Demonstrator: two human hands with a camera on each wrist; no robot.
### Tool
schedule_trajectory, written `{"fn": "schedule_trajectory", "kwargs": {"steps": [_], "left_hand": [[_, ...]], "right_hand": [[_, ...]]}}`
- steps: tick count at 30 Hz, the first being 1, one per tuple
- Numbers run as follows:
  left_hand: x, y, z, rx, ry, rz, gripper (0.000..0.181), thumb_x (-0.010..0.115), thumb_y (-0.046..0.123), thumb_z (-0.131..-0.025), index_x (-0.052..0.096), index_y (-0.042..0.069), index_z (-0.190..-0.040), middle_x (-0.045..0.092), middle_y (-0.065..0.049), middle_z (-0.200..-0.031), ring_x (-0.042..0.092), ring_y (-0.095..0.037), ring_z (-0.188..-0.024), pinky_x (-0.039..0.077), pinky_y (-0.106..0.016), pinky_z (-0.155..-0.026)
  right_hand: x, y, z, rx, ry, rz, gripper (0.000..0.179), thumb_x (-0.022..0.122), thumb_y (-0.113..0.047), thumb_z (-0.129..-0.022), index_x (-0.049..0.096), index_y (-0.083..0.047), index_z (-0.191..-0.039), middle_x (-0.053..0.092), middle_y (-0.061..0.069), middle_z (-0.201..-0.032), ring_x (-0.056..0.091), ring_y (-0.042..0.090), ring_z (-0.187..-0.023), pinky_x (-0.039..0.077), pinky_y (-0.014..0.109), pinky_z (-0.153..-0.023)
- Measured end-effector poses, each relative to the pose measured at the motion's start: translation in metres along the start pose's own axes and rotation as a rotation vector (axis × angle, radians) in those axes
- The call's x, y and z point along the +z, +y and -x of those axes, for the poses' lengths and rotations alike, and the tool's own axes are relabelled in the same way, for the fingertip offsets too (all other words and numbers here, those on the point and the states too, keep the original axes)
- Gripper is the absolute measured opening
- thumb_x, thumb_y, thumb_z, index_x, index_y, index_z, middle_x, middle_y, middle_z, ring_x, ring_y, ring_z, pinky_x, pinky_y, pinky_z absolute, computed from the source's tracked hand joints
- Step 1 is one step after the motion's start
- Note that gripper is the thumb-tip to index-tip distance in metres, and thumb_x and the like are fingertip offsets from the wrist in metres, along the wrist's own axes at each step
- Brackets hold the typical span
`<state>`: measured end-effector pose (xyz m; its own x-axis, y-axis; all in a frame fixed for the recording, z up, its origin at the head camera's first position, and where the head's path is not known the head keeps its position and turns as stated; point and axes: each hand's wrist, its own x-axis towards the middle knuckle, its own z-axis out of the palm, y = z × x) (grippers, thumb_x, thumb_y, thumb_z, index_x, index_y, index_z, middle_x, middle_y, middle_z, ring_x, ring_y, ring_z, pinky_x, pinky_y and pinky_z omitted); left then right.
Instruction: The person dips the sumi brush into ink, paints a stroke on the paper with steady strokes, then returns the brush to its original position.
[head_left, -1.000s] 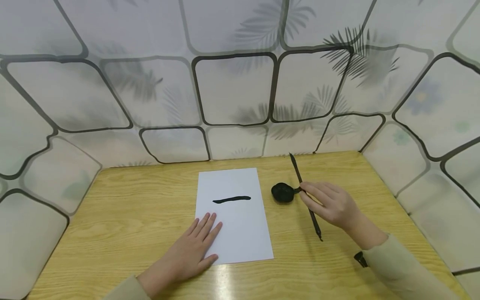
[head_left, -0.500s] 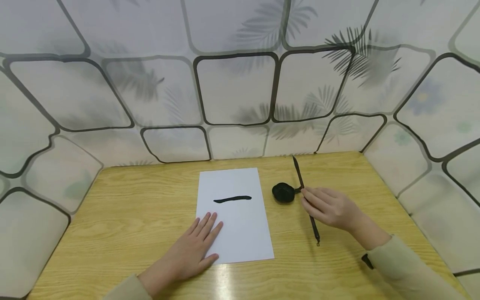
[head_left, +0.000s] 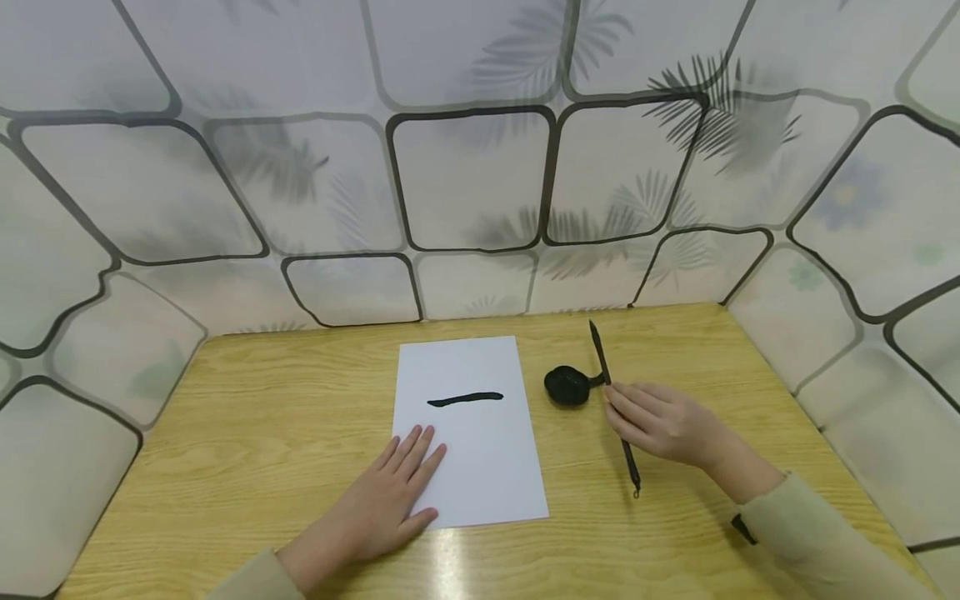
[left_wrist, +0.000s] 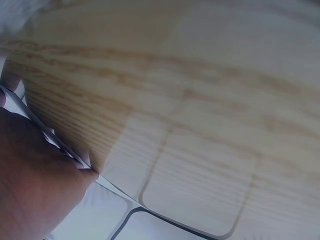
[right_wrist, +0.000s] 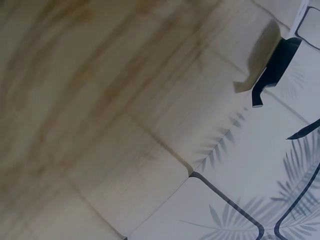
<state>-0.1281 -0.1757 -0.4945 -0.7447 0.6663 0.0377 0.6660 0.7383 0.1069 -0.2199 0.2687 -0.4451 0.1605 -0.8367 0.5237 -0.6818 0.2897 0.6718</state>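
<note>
My left hand [head_left: 386,504] lies flat with spread fingers on the lower left of a white sheet of paper [head_left: 495,467]; one black brush stroke [head_left: 465,399] runs across the sheet above the fingertips. In the left wrist view, part of that hand [left_wrist: 40,170] fills the lower left. My right hand [head_left: 663,421] pinches a dark calligraphy brush [head_left: 598,346] around its middle, the pointed tip away from me and the looped end toward me. Left of the fingers sits a round black ink dish [head_left: 567,386], its short handle overlapping the brush. The right wrist view shows the brush tip [right_wrist: 304,131] and the dish [right_wrist: 280,62], without the hand.
The wood-grain table [head_left: 277,417] meets patterned wall panels [head_left: 472,179] at the back and on both sides. A small dark object [head_left: 743,529] shows under the right sleeve.
My right hand has shifted slightly right and toward me, drawing the brush tip back from the wall side. The left hand, paper and ink dish have stayed put.
</note>
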Motion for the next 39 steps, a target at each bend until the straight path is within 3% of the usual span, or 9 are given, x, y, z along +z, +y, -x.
{"fn": "schedule_trajectory", "kwargs": {"steps": [13, 34, 39], "left_hand": [[-0.005, 0.002, -0.002, -0.020, -0.070, -0.014, 0.074, 0.045, 0.053, -0.110, 0.032, 0.006, -0.167, 0.024, -0.021, -0.176, 0.025, -0.040, -0.163, 0.029, -0.056, -0.130], [-0.006, 0.002, -0.002, -0.020, -0.071, -0.016, 0.074, 0.046, 0.052, -0.110, 0.033, 0.006, -0.166, 0.025, -0.021, -0.175, 0.025, -0.040, -0.163, 0.030, -0.057, -0.130], [-0.002, 0.001, -0.001, -0.003, -0.020, -0.034, 0.074, 0.044, 0.054, -0.110, 0.034, 0.007, -0.166, 0.027, -0.021, -0.175, 0.028, -0.040, -0.162, 0.031, -0.056, -0.129]], "right_hand": [[0.000, -0.006, 0.019, -0.085, -0.184, 0.055, 0.040, 0.039, 0.005, -0.112, 0.076, -0.008, -0.108, 0.081, 0.009, -0.106, 0.079, 0.018, -0.094, 0.065, 0.029, -0.081], [0.015, -0.012, 0.021, -0.200, -0.247, -0.012, 0.048, 0.030, 0.005, -0.113, 0.075, -0.013, -0.104, 0.079, 0.003, -0.105, 0.075, 0.014, -0.095, 0.063, 0.026, -0.084], [0.017, -0.013, 0.021, -0.231, -0.281, -0.025, 0.053, 0.025, 0.002, -0.114, 0.074, -0.014, -0.103, 0.077, 0.003, -0.105, 0.074, 0.015, -0.096, 0.062, 0.027, -0.085]]}}
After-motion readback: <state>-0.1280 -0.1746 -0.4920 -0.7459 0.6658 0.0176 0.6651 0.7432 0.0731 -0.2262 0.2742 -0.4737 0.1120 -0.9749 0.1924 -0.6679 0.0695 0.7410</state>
